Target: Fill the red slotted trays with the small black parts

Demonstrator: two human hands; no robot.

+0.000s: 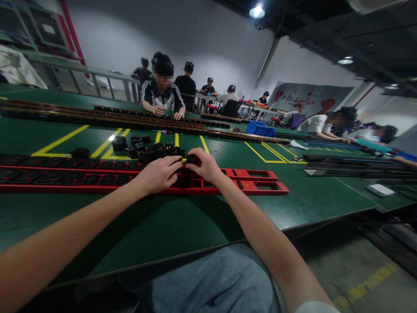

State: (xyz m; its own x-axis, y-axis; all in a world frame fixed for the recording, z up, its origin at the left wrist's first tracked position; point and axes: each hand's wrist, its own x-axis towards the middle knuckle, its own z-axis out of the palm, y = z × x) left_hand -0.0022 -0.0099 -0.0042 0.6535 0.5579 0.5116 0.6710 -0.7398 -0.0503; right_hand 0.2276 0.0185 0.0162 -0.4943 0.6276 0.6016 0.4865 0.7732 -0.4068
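Observation:
Two long red rails (260,188) lie side by side along the near part of the green table, with black square parts (50,177) set in their left stretch. My right hand (206,166) pinches a small black part (192,160) over the rails, thumb and fingers curled round it. Beside it, my left hand (159,174) rests across the rails with its fingers stretched out toward that part; whether its fingertips touch it I cannot tell. Just behind my left hand, a heap of loose black parts (140,149) sits on the table. The right ends of the rails show open frames.
Yellow tape lines mark the green table (224,217). Long brown rails (107,117) run across behind, where a co-worker (163,89) handles something small. A blue bin (260,129) stands beyond. Dark strips (352,166) and a white device (380,190) lie to the right.

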